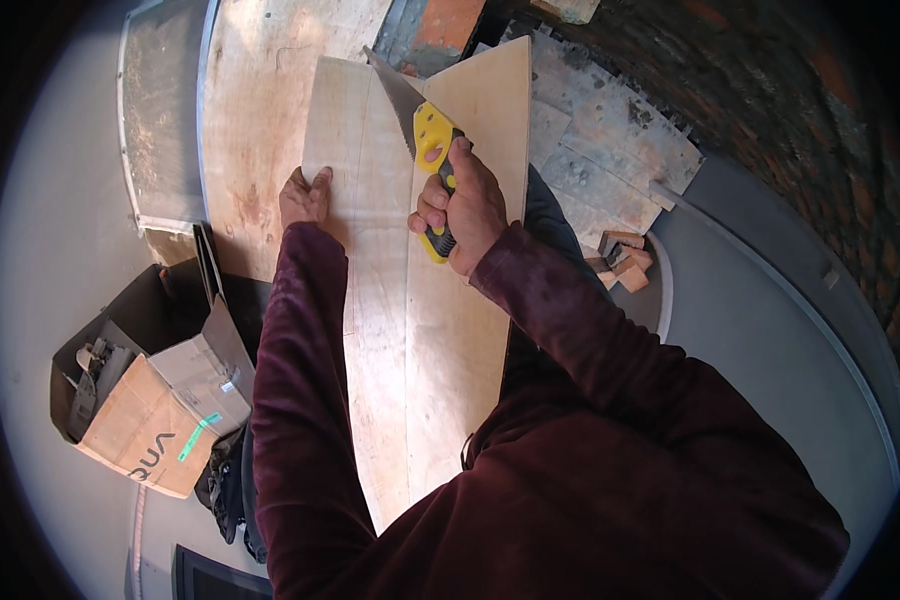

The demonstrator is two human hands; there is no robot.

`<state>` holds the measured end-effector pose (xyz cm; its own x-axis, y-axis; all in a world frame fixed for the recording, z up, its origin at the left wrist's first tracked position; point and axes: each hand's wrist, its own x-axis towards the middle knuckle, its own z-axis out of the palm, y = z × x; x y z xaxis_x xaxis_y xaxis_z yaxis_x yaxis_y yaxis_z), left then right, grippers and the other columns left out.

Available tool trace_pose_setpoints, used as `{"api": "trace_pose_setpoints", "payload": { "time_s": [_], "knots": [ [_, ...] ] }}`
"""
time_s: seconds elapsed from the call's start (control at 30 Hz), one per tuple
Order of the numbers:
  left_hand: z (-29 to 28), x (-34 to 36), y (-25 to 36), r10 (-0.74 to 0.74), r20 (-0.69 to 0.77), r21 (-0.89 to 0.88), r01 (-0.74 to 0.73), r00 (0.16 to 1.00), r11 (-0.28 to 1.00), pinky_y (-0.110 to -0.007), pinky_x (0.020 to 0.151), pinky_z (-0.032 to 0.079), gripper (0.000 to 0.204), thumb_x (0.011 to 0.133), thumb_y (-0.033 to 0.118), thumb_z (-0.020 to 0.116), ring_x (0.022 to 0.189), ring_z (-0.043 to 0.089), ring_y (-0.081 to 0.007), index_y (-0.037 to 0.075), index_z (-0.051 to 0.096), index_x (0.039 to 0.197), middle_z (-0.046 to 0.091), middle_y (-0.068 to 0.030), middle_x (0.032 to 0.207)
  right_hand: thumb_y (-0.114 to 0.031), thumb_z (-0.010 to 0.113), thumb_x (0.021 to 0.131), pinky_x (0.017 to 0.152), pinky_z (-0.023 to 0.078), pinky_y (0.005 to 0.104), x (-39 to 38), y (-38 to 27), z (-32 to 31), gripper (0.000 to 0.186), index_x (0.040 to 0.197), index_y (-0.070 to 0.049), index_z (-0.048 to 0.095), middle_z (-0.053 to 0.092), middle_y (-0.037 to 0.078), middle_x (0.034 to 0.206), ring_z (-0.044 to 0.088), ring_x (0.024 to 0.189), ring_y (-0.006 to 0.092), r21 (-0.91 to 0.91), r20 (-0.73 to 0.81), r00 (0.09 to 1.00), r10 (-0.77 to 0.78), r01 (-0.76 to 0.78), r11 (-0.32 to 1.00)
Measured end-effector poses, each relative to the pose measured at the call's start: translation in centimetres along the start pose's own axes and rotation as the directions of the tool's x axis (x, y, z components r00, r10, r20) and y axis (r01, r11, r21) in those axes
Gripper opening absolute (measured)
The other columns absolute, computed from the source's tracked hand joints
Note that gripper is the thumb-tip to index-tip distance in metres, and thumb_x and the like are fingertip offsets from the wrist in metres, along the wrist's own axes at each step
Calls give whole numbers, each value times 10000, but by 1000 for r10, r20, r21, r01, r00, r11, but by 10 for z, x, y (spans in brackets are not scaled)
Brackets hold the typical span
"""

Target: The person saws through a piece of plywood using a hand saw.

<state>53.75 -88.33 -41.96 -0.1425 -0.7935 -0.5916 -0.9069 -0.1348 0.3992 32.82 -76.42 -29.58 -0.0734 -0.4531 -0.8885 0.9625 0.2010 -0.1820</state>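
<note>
A long, pale plywood board [375, 300] stretches away from my body, with a thin line running lengthwise down its middle. My right hand [470, 205] is wrapped round the yellow and black handle of a handsaw [433, 135]. The saw's grey blade points away and to the left, over the far end of the board. I cannot tell how deep the blade sits in the wood. My left hand [308, 198] grips the board's left edge, thumb on top, and some of its fingers are hidden.
Another large wooden sheet [255, 120] leans beyond the board at the left. An open cardboard box [150, 420] with odd items stands at lower left. Small wood offcuts [625, 260] lie on the right, near a stained grey slab [610, 130] and a rough brick wall [770, 110].
</note>
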Motion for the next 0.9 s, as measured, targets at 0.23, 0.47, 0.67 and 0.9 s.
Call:
{"api": "trace_pose_setpoints", "payload": {
  "time_s": [0.23, 0.47, 0.67, 0.9],
  "knots": [
    [5, 9, -25, 43, 0, 9, -43, 999, 999, -366, 797, 501, 483, 877, 390, 682, 852, 660, -319, -47, 636, 1080, 694, -229, 948, -547, 388, 1022, 558, 397, 315, -2, 13, 7, 419, 1019, -133, 451, 320, -23, 616, 317, 486, 101, -75, -6, 1000, -12, 11, 997],
    [8, 6, -20, 82, -58, -56, -85, 995, 995, -378, 736, 494, 435, 871, 367, 690, 751, 630, -308, -49, 637, 988, 684, -199, 832, -541, 384, 1025, 564, 397, 314, -1, 9, -2, 408, 1025, -139, 455, 317, -31, 606, 314, 486, 94, -70, -14, 999, -35, 34, 997],
    [6, 11, -28, -40, 19, -22, 40, 999, 999, -368, 772, 500, 393, 867, 312, 694, 796, 656, -325, -53, 639, 1001, 692, -216, 866, -525, 382, 1031, 560, 395, 318, 7, 7, 5, 400, 1027, -132, 452, 322, -24, 614, 312, 488, 98, -49, -1, 1000, -11, 11, 999],
    [8, 12, -30, 18, -9, -18, -18, 1000, 1000, -390, 770, 500, 427, 852, 349, 694, 811, 659, -357, -56, 635, 975, 679, -240, 851, -540, 378, 1027, 565, 400, 323, -6, 7, 2, 417, 1036, -129, 453, 318, -26, 615, 314, 492, 99, -64, -18, 1000, -10, 9, 998]
  ]
}}
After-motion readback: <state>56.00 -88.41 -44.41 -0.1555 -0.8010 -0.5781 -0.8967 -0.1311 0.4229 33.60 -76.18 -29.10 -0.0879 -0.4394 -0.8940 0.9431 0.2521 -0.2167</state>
